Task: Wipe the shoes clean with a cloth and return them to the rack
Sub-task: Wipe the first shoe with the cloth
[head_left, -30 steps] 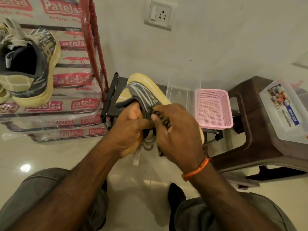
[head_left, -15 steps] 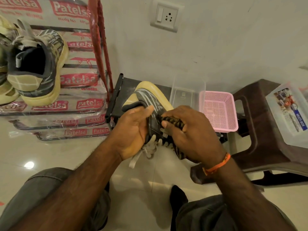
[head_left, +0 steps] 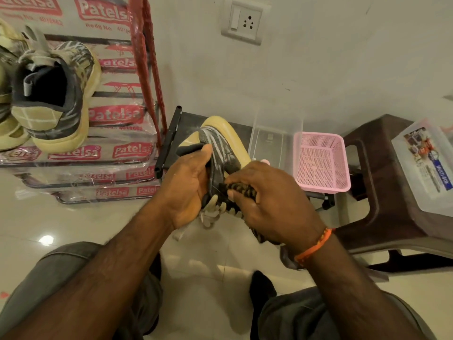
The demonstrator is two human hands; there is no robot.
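Looking left of the pink basket (head_left: 321, 163), we see a knit grey sneaker (head_left: 52, 94) with a thick cream sole resting on the plastic-wrapped rack (head_left: 103, 153), heel toward us. Nearer the basket, our left hand (head_left: 186, 187) wraps its curled fingers around the matching shoe (head_left: 221, 148), held over the glossy cream floor tiles (head_left: 73, 222); its long axis runs away from us, toe tipped up toward the pale wall. Our right hand (head_left: 272, 204) pinches a bunched, dark mottled cloth (head_left: 241, 190) against the shoe's upper. Right of the perforated basket stands a brown plastic stool (head_left: 382, 192) bearing a clear lidded box (head_left: 426, 168).
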